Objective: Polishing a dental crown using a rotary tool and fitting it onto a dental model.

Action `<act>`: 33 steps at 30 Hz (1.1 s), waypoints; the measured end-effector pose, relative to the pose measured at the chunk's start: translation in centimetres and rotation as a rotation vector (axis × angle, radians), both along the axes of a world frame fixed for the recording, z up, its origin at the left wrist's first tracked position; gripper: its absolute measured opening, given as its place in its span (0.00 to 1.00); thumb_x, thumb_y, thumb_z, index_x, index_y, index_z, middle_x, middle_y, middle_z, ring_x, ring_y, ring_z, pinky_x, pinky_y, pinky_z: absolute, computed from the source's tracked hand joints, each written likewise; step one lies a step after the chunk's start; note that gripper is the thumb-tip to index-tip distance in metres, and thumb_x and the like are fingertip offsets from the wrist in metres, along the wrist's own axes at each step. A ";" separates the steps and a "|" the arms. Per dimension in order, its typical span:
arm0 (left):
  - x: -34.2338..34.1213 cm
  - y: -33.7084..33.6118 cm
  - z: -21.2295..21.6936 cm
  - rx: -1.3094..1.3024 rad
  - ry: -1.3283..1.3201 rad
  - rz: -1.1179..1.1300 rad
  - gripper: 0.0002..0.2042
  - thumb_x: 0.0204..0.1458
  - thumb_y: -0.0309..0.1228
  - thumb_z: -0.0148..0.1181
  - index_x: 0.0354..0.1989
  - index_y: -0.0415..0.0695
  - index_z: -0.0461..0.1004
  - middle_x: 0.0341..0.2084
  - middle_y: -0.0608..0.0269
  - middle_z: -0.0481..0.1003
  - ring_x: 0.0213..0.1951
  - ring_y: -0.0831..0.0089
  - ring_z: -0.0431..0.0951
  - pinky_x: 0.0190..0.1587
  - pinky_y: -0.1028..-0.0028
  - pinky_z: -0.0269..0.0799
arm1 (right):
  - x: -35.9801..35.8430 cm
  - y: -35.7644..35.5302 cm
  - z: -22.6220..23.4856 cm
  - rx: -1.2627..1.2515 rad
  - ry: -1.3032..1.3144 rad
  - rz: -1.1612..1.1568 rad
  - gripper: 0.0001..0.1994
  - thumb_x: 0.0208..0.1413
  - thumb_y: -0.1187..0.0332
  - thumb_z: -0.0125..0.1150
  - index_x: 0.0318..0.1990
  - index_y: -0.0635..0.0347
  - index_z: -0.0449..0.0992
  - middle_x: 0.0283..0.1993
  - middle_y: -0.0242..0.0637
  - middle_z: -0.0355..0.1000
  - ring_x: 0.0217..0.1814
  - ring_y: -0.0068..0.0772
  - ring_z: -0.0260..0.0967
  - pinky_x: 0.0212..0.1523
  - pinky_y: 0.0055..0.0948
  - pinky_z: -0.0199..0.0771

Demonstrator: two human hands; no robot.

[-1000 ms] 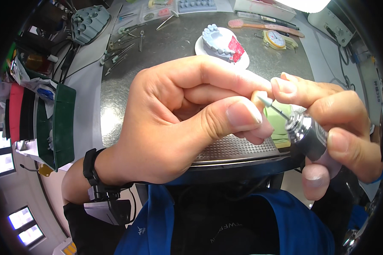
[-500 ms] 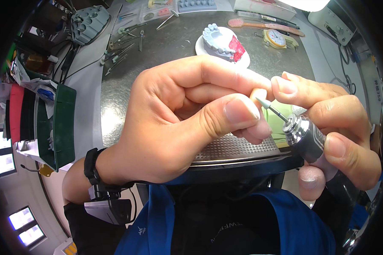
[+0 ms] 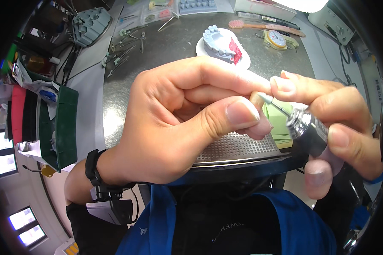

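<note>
- A small tooth-coloured piece (image 3: 255, 99) is pinched narrowly by the left hand (image 3: 170, 114), nearer the wearer than the dental model (image 3: 217, 41) and to its right.
- The handpiece (image 3: 310, 132) is gripped in the right hand (image 3: 349, 110), farther right of the model; its pale conical tip (image 3: 265, 97) is held at the piece, though contact cannot be confirmed.
- The piece is judged light, stiff, perhaps brittle and slippery; it is best held by its sides, clear of the tip.
- The handpiece, probably heavier, is best held around its barrel.
</note>
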State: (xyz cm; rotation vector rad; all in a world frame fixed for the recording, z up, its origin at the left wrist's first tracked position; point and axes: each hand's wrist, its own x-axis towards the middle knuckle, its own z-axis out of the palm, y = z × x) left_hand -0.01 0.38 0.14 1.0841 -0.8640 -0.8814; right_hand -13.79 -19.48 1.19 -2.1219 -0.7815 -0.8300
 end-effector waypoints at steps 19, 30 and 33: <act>-0.3 0.1 0.4 0.020 -0.049 0.053 0.15 0.64 0.32 0.61 0.50 0.31 0.71 0.30 0.51 0.82 0.35 0.71 0.84 0.43 0.72 0.80 | -0.6 -0.3 1.0 -0.004 0.168 0.027 0.25 0.61 0.73 0.57 0.64 0.57 0.57 0.43 0.52 0.67 0.51 0.62 0.77 0.50 0.59 0.82; 0.0 0.3 0.6 0.027 -0.078 0.043 0.14 0.64 0.30 0.61 0.50 0.31 0.72 0.36 0.50 0.82 0.37 0.72 0.84 0.45 0.73 0.81 | -0.6 -0.5 2.5 -0.028 0.288 0.069 0.27 0.61 0.71 0.62 0.65 0.55 0.59 0.44 0.50 0.67 0.55 0.60 0.75 0.53 0.54 0.82; -0.1 0.1 0.6 0.030 -0.049 0.012 0.15 0.64 0.32 0.61 0.51 0.32 0.71 0.32 0.52 0.82 0.37 0.71 0.84 0.45 0.73 0.81 | -2.0 0.4 5.4 -0.144 0.480 -0.080 0.26 0.61 0.74 0.62 0.65 0.53 0.60 0.43 0.50 0.68 0.56 0.60 0.75 0.53 0.53 0.83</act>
